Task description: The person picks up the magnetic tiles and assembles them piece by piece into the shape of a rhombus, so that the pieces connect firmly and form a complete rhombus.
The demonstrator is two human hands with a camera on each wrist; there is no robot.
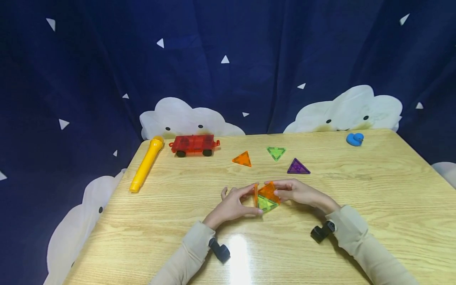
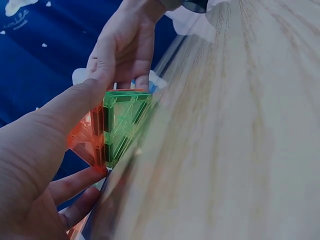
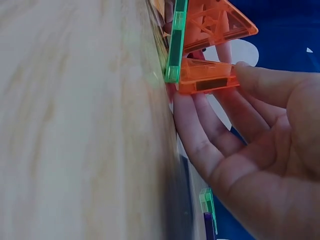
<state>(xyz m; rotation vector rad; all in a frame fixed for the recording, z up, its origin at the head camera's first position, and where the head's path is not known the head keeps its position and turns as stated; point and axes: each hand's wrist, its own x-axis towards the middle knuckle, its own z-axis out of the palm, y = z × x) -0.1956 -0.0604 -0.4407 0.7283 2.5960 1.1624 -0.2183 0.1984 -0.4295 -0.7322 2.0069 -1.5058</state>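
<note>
Left hand (image 1: 229, 205), right hand (image 1: 300, 192) hold orange tiles (image 1: 267, 190) | curtain lettering (image 2: 17, 20): blurred

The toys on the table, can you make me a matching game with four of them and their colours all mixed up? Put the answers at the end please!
Toys:
1. Microphone
2. Duck
3. Triangle held by the right hand
4. Wagon

Colours:
A. see-through orange
B. see-through red
C. yellow
D. blue

Right pairs: 1-C, 2-D, 3-A, 4-B
</note>
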